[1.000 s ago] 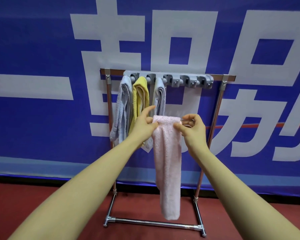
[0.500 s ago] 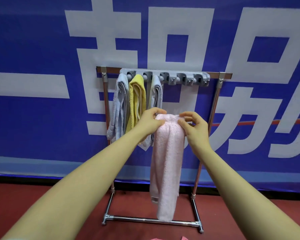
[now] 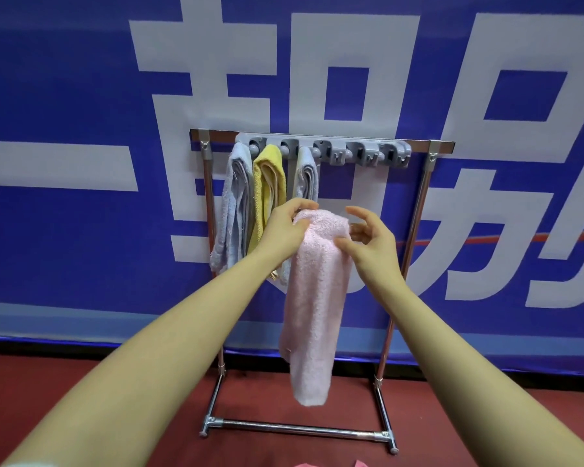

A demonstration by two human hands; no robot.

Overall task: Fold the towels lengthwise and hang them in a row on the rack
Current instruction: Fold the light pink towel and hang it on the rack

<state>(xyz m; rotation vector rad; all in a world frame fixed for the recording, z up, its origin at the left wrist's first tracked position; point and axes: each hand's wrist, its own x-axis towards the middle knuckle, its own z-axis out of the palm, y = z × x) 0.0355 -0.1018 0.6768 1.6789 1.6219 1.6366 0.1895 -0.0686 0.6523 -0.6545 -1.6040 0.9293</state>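
My left hand (image 3: pixel 285 230) pinches the folded pink towel's (image 3: pixel 316 298) top so it drapes lengthwise; my right hand (image 3: pixel 368 241) hovers beside it, fingers spread, below the rack's (image 3: pixel 418 197) free clips (image 3: pixel 361 153).

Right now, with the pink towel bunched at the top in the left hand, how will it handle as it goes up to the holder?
Probably floppy: the pink towel hangs limp from the left hand. Likely light, since one hand carries it; the right hand looks open beside it. Its fuzzy pile should grip, not slide.
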